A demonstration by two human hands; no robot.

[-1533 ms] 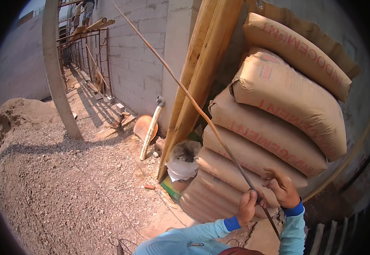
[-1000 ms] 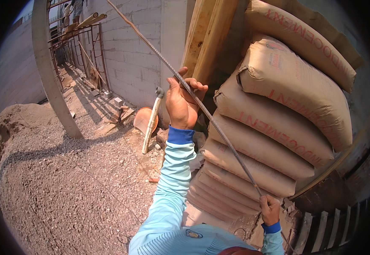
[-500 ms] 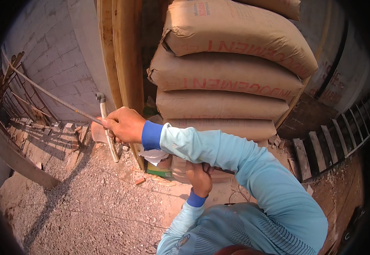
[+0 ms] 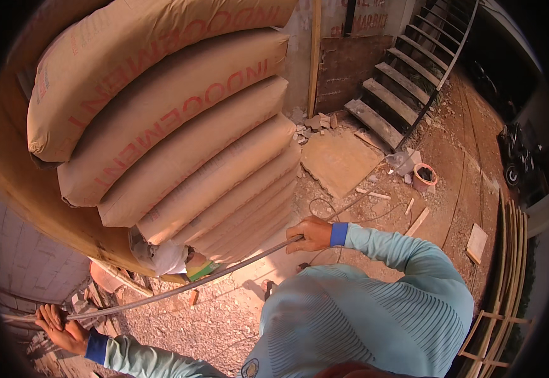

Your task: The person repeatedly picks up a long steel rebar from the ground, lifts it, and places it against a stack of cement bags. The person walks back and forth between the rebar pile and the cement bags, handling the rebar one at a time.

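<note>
Rebar rod (image 4: 224, 273) runs aslant along the near side of the stack of brown bags (image 4: 180, 120), bowing slightly from beyond the stack's lower left to a spot past its lower right end. The right hand (image 4: 312, 233) has its grip closed around the rod, just beside the stack's lower right end. The left hand (image 4: 63, 329), well apart from the stack at its lower left, has its grip bent over the rod with the fingers curled; how tightly cannot be told. Against the stack's lower left end sit a whitish sack (image 4: 168, 257) and a green package (image 4: 202, 269), with an orange basin (image 4: 104, 277) farther left of the stack. Gravel (image 4: 180, 321) spreads on the stack's near side. To the stack's right, a flat board (image 4: 337, 157) lies on the ground near a dark staircase (image 4: 388, 94), and an orange bucket (image 4: 424, 176) stands beyond the board.
</note>
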